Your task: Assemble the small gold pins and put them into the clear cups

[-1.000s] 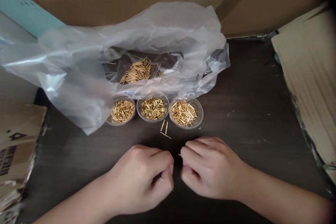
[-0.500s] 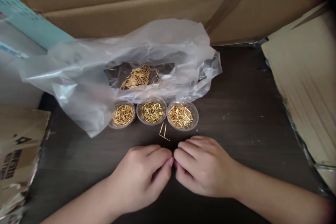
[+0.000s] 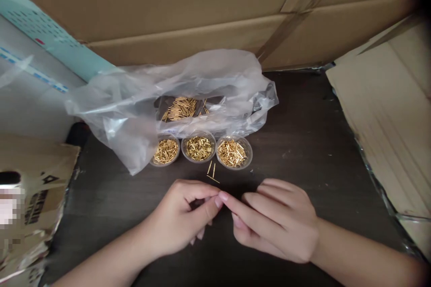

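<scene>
My left hand (image 3: 188,217) has thumb and forefinger pinched together; whatever is between the tips is hidden or too small to make out. The stretched index finger of my right hand (image 3: 279,219) touches those tips from the right, its thumb held apart below and the other fingers curled. Just beyond the fingertips, several thin gold-coloured pins (image 3: 213,171) lie on the dark table (image 3: 296,143). Behind them stand a left round cup (image 3: 177,158), a middle cup (image 3: 198,161) and a right cup (image 3: 249,154), all clear plastic with small gold metal pieces inside.
A clear plastic bag (image 3: 215,65) lies open behind the cups, with a heap of longer gold pins (image 3: 183,108) inside. Cardboard (image 3: 188,4) walls off the back. A printed carton (image 3: 50,188) stands at left, and a cardboard panel (image 3: 387,112) at right.
My right index finger has straightened out toward the left fingertips, and its thumb has come apart from it. The left pinch remains. The whole view has shifted a little.
</scene>
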`<state>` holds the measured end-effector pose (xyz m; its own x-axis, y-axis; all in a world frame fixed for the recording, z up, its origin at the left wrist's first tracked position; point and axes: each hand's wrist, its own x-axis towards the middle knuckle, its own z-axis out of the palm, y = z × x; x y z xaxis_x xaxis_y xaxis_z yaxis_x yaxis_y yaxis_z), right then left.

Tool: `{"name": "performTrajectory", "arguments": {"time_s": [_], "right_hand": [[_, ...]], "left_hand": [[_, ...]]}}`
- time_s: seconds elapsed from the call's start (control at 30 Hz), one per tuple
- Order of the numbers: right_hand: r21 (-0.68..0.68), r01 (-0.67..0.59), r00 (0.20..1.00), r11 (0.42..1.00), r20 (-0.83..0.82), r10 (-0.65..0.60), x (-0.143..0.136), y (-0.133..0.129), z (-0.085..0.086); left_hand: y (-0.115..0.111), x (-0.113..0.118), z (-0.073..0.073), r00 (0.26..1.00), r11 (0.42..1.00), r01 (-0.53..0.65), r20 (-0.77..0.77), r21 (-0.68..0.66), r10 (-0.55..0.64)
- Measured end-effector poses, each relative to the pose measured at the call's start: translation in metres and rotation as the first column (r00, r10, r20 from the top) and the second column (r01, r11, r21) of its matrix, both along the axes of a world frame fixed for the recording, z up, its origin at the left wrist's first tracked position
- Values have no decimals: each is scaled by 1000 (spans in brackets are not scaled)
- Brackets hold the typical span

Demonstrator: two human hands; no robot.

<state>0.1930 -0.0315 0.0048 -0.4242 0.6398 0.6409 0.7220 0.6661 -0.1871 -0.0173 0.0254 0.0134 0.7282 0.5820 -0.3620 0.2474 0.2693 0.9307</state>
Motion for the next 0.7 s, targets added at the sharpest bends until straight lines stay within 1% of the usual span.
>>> {"name": "performTrajectory", "arguments": {"time_s": [0.03,0.07,0.1,0.13,0.2,0.3,0.47,0.6,0.7], "right_hand": [[-2,5,1000,1000,6,-5,-1,0,1],[-1,10,1000,1000,9,-10,-1,1,2],[4,13,1000,1000,7,-13,-2,2,2],[8,15,1000,1000,6,-15,-3,2,3],[14,13,1000,1000,10,-13,-4,3,2],[9,9,1000,1000,-9,-9,-3,3,1],[6,1,1000,1000,-15,-1,-3,3,-4],[21,73,995,997,59,-75,-7,2,-6],[36,124,985,992,114,-127,-11,0,-6]], "left_hand": [[-2,0,-1,999,988,-20,24,-155,24],[-3,1,-3,997,957,-37,58,-289,57],[-5,1,-4,990,918,-52,97,-393,97],[-7,3,-5,981,882,-62,137,-467,141],[-10,5,-6,956,829,-79,193,-554,220],[-13,9,-4,934,787,-124,197,-604,299],[-15,12,0,923,731,-254,66,-633,378],[-17,14,2,888,722,-384,-15,-575,460],[-20,15,0,876,747,-428,-31,-508,481]]}}
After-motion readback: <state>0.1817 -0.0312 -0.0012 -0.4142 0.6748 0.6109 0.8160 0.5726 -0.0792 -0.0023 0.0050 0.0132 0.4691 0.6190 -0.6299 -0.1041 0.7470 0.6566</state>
